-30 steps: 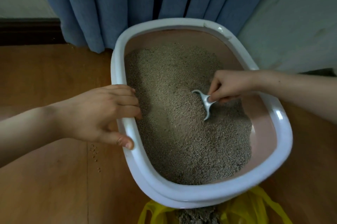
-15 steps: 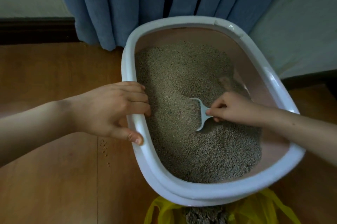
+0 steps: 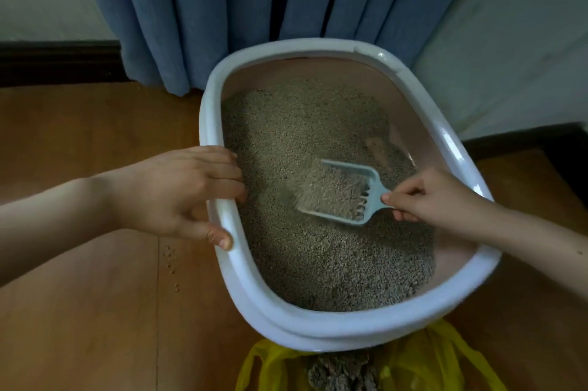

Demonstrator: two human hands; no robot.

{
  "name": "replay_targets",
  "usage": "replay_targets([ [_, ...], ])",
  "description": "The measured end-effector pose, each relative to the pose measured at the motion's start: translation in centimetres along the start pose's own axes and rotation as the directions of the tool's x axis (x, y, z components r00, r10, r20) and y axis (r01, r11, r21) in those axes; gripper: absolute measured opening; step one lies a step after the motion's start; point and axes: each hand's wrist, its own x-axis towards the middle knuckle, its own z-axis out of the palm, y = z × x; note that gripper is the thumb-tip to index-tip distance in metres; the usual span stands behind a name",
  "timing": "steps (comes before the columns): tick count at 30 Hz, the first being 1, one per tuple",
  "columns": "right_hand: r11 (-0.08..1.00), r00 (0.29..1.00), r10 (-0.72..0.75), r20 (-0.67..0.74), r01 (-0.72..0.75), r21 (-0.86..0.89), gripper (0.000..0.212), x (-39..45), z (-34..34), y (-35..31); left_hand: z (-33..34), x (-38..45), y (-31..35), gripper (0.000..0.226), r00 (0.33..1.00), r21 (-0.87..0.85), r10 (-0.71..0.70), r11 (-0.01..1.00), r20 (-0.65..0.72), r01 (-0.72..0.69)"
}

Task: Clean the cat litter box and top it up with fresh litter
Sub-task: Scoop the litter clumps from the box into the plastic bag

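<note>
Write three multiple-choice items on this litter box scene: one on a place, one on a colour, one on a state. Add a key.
1. Where is the yellow bag?
A. under the box's near end
B. by the curtain
C. in the box

2. What colour is the scoop?
A. red
B. pale blue
C. black

3. What does the left hand do?
A. hangs idle
B. holds the scoop
C. grips the box rim

Key: 1 A, it pokes out below the near rim. 2 B, its blade is pale blue. 3 C, fingers and thumb curl over the rim; the right hand holds the scoop.

White-rimmed litter box [image 3: 254, 292] on floor, grey litter [image 3: 318, 263] inside; blue scoop [image 3: 346, 191] heaped.
</note>
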Motion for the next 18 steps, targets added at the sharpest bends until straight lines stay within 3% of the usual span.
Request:
replay_targets([
  [14, 0.997, 0.999, 0.048, 0.017, -0.047, -0.053, 0.043, -2.5, 0.1, -0.4, -0.5, 0.0, 0.3, 0.077, 0.999, 0.032, 0.002, 0.999, 0.032, -0.003],
  [18, 0.996, 0.997, 0.061, 0.044, -0.058, -0.069, 0.043, -3.0, 0.2, -0.7, -0.8, 0.3, 0.6, 0.062, 0.985, 0.068, 0.17, 0.983, -0.006, -0.169],
])
